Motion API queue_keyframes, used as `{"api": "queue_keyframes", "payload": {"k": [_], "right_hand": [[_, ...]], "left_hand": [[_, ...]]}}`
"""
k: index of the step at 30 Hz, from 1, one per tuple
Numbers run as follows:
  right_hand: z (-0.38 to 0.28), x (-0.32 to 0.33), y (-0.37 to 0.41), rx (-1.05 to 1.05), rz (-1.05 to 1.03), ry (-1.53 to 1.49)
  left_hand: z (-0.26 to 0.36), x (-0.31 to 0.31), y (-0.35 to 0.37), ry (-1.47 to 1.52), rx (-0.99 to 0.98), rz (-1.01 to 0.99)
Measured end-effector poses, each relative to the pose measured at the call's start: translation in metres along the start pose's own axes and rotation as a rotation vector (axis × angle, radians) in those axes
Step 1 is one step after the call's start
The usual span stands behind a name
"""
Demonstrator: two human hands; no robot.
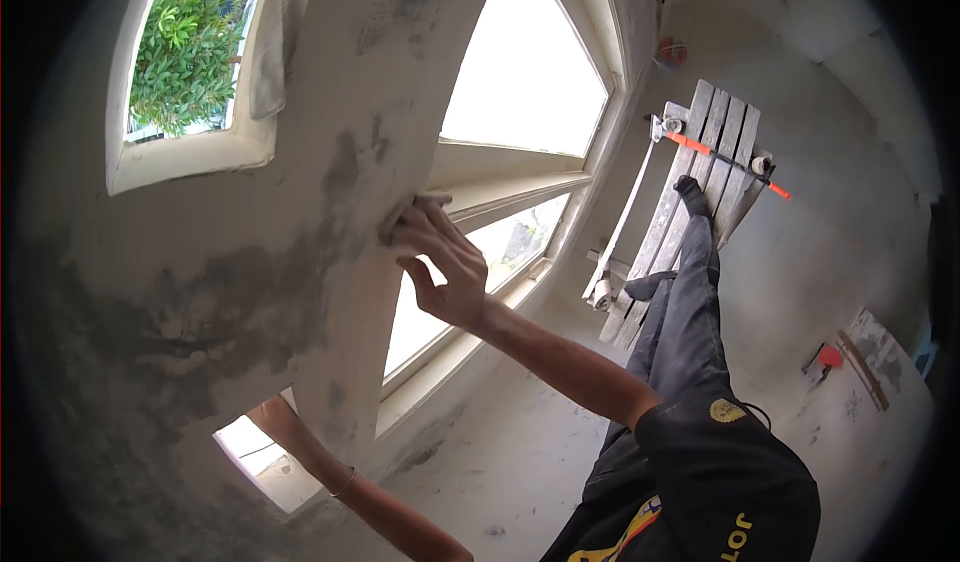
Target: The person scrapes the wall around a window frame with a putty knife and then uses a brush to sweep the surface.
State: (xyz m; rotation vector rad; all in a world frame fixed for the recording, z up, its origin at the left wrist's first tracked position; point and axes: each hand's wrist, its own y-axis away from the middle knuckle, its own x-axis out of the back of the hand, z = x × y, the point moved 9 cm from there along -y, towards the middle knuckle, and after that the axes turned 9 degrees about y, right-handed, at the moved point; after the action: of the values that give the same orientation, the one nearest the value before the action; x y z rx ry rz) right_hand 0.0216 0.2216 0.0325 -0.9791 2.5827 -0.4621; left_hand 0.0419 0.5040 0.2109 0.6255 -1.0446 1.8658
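Note:
My right hand (445,262) presses a small grey sanding pad (398,220) against the edge of a plastered pillar (330,162) that stands between window openings. Its fingers curl over the pad, and the back of the hand faces me. My left forearm (325,462), with a thin bracelet at the wrist, reaches into the low window opening (262,462). The left hand itself is hidden behind the pillar's lower edge. The plaster is patchy grey and white.
I stand on wooden planks (700,162) with an orange-handled clamp (720,157) across them. My dark trouser legs (690,292) run down to them. There are large bright window panes (525,72), a small window showing green foliage (185,47), and a dusty floor with boards (870,352) at the right.

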Motion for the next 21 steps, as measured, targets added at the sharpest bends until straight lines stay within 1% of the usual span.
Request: {"api": "queue_keyframes", "payload": {"k": [1, 3, 5, 6, 7, 9, 11, 12, 13, 15, 16, 17, 19, 20, 21], "right_hand": [[0.002, -0.002, 0.000, -0.007, 0.013, -0.001], [0.011, -0.002, 0.003, -0.099, 0.111, -0.066], [0.003, -0.005, 0.029, -0.180, 0.099, -0.042], [-0.003, -0.010, 0.045, -0.182, 0.022, -0.136], [-0.014, -0.013, 0.063, -0.126, -0.017, -0.115], [-0.020, -0.015, 0.072, -0.078, -0.030, -0.130], [0.008, -0.016, 0.059, -0.214, 0.079, -0.097], [0.023, -0.015, 0.049, -0.387, 0.099, -0.064], [0.023, -0.014, 0.027, -0.417, 0.191, -0.157], [-0.001, -0.018, 0.033, -0.296, 0.159, -0.039], [-0.010, -0.023, 0.048, -0.278, 0.081, -0.130], [-0.028, -0.022, 0.059, -0.136, 0.077, -0.138], [-0.030, -0.025, 0.066, -0.131, 0.026, -0.082], [-0.019, -0.024, 0.067, -0.221, 0.072, -0.032], [-0.009, -0.022, 0.051, -0.307, 0.116, 0.018]], "left_hand": [[0.003, -0.002, -0.002, -0.008, -0.007, -0.007], [0.004, -0.003, -0.002, -0.018, -0.009, -0.014], [0.007, -0.003, -0.002, -0.019, -0.006, -0.013], [0.009, -0.005, -0.004, -0.020, -0.007, -0.016], [0.010, -0.006, -0.006, -0.017, -0.009, -0.018], [0.011, -0.007, -0.009, -0.012, -0.010, -0.019], [0.012, -0.009, -0.014, -0.007, -0.012, -0.022], [0.009, -0.006, -0.014, -0.011, -0.006, -0.022], [0.007, -0.003, -0.013, -0.015, 0.003, -0.020], [0.004, 0.000, -0.012, -0.014, 0.020, -0.013], [0.004, -0.002, -0.013, -0.005, 0.025, -0.006], [0.003, 0.000, -0.012, -0.003, 0.034, -0.002], [-0.004, 0.006, -0.010, -0.013, 0.052, -0.003], [-0.007, 0.009, -0.011, -0.018, 0.058, -0.004], [-0.011, 0.011, -0.011, -0.020, 0.064, -0.003]]}}
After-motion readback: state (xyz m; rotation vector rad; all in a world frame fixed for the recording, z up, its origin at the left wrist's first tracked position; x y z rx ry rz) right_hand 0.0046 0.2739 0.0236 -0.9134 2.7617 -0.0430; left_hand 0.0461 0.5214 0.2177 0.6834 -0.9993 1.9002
